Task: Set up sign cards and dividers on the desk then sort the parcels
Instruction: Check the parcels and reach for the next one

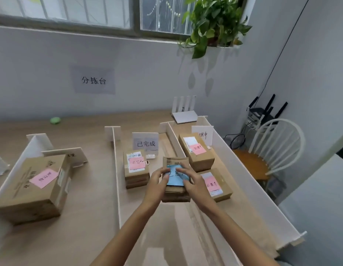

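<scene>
- Setup looks finished to me. Four long white board dividers [116, 179] stand on edge on the light wooden desk [86, 237], marking three bays. Another white piece sits at the left frame edge, too cut off for me to call.
- I count three white standing sign cards, one per bay: the left card [70, 153] is half hidden behind a box, the middle card [145, 144] is fully readable, and the right card [203, 134] is partly covered.
- I count five parcels in view.
- Left bay: one large brown cardboard box [32, 191].
- Middle bay: one low brown cardboard stack [137, 177]. I count it as one, since I cannot separate its layers.
- Right bay: two, a far brown box [201, 160] and a near brown box [224, 181].
- The fifth is a small brown cardboard parcel with a blue note [175, 164]. It is in front of the line between the middle and right bays, just beside the stack and the near brown box. I cannot tell whether it rests on the desk or is lifted.
- Hands: the left hand [157, 179] and right hand [191, 181] both grip that parcel at its sides, fingers curled onto the blue note [176, 179].
- Sticky notes: four pink and one blue.
- Sorting looks nearly complete to me. The held parcel is the only one I see outside a bay, and the note's writing is partly covered.
</scene>
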The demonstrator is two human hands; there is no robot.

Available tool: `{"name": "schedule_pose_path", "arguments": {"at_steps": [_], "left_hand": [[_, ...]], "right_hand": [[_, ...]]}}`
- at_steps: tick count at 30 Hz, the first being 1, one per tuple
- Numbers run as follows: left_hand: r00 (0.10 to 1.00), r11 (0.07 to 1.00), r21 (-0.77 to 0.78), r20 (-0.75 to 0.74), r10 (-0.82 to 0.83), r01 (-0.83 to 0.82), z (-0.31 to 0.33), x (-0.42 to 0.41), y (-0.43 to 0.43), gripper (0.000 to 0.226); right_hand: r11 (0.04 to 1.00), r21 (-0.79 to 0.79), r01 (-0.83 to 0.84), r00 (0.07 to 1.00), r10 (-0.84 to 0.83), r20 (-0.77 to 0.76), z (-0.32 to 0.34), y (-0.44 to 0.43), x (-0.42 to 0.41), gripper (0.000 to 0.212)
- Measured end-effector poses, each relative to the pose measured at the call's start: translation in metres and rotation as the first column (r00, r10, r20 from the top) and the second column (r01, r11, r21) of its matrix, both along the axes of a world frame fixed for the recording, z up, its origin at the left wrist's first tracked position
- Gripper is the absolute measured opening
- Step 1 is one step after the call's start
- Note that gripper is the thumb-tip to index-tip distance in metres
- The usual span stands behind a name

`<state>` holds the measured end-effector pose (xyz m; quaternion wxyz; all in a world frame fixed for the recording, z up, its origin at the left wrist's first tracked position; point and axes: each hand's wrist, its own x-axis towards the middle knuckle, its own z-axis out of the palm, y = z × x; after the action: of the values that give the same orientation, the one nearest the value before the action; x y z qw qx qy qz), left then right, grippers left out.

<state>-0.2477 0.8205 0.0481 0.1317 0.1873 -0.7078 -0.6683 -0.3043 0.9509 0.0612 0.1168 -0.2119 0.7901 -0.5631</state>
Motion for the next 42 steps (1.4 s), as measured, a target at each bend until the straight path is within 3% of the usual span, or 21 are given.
{"name": "schedule_pose_path", "arguments": {"at_steps": [4,10,15,22,26,31,35,42], "left_hand": [[0.988,0.997,0.041,0.141,0.059,-0.066,-0.023,-0.072,-0.034,0.023],[0.942,0.994,-0.038,0.317,0.107,-0.1,-0.064,-0.168,-0.087,0.027],[0.914,0.979,-0.203,0.389,0.111,-0.033,-0.105,-0.212,-0.115,0.034],[0.86,0.951,-0.283,0.509,0.039,0.125,-0.145,-0.235,-0.121,0.049],[0.902,0.923,-0.381,0.416,0.115,0.058,-0.138,-0.236,-0.114,0.053],[0.938,0.922,-0.375,0.276,0.21,-0.096,-0.093,-0.203,-0.109,0.033],[0.927,0.891,-0.404,0.209,0.312,-0.208,-0.047,-0.144,-0.102,0.029],[0.863,0.753,-0.563,0.129,0.488,-0.341,0.037,0.002,-0.053,0.032]], "right_hand": [[0.999,0.019,-0.033,0.987,0.03,0.156,-0.024,-0.039,-0.085,0.047],[0.985,0.124,-0.121,0.965,0.088,0.246,-0.073,-0.108,-0.186,0.048],[0.973,0.132,-0.187,0.941,0.139,0.308,-0.111,-0.151,-0.228,0.049],[0.924,0.223,-0.31,0.91,0.221,0.351,-0.149,-0.165,-0.254,0.056],[0.874,0.29,-0.389,0.911,0.32,0.26,-0.142,-0.158,-0.257,0.06],[0.881,0.261,-0.393,0.919,0.366,0.149,-0.108,-0.133,-0.247,0.049],[0.908,0.245,-0.339,0.94,0.317,0.125,-0.079,-0.094,-0.225,0.037],[0.878,0.151,-0.454,0.889,0.458,0.012,-0.023,-0.037,-0.14,0.041]]}}
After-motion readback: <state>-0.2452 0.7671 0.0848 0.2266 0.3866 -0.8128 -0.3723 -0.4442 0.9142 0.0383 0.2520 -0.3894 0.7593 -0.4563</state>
